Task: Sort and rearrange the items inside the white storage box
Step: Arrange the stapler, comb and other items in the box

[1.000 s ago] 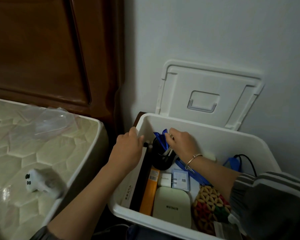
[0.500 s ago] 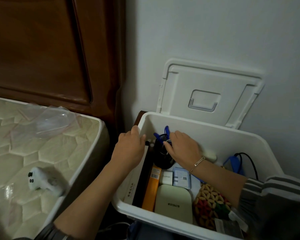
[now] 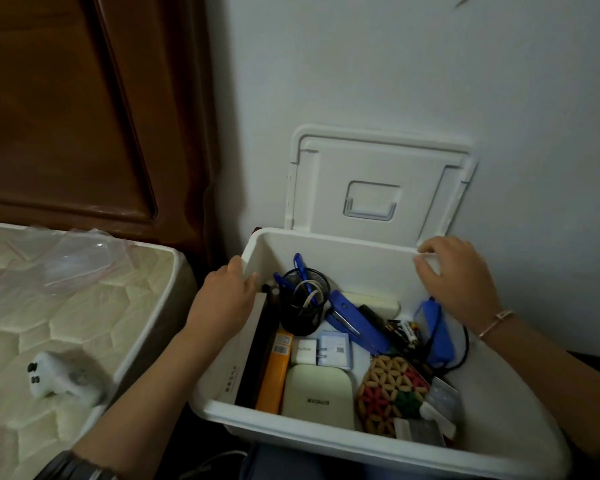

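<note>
Fingers of the left hand (image 3: pixel 222 306) curl over the left rim of the white storage box (image 3: pixel 361 441) beside the bed (image 3: pixel 66 323). The right hand (image 3: pixel 461 282), at the black mesh cup (image 3: pixel 303 306) a moment earlier, now hooks the back rim. Inside are the cup holding blue pens (image 3: pixel 298 263), a blue stapler (image 3: pixel 357 323), an orange carton (image 3: pixel 274 372) and a beaded mat (image 3: pixel 392 389).

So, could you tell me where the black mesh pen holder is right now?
In the head view, the black mesh pen holder stands back-left in the white storage box, between the left hand and the blue stapler.
</note>
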Demonstrator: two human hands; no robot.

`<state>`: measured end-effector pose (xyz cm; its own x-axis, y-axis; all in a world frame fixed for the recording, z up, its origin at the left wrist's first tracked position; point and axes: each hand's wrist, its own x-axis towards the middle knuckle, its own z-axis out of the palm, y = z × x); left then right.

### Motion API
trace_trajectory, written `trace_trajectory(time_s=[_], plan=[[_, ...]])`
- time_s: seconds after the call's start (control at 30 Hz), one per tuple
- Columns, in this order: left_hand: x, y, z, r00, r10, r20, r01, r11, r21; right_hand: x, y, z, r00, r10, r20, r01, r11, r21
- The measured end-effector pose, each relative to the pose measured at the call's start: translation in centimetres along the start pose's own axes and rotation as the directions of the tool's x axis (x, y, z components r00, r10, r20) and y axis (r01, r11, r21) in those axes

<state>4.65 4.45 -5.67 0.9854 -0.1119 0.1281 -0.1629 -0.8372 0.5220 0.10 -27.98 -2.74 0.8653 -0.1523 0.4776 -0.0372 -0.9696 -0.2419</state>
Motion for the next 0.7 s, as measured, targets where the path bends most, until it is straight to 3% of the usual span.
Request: trace_trajectory(time_s=[0.2,0.33,0.43,0.57,0.7], plan=[[-0.3,0.4,-0.6,0.999,0.001,-0.035,0.003,0.990,0.140,-2.4,6.0,-2.4,0.927,0.355,0.120,-0.349,0.935,-0.065],[-0.9,2.8,-0.7,0.992,0.070,-0.101,-0.029,0.933,0.359,-3.0,6.3,-1.6,0.903,0.347,0.254,-0.372,0.927,0.054],[-1.0,6.2,0.1,0.975,0.195,-0.105,-0.151,0.932,0.330,-3.0,6.1,-1.1,0.915,0.298,0.273,-0.333,0.939,0.088],[-0.6,11.1,3.6,0.925,0.367,0.102,-0.380,0.907,0.181,-3.0,6.1,-1.1,0.925,0.287,0.249,-0.314,0.946,0.076],[-0.2,14.3,8.3,0.783,0.430,0.450,-0.524,0.845,0.106,-3.2,6.1,-1.1,0.929,0.296,0.223,-0.328,0.936,0.124]])
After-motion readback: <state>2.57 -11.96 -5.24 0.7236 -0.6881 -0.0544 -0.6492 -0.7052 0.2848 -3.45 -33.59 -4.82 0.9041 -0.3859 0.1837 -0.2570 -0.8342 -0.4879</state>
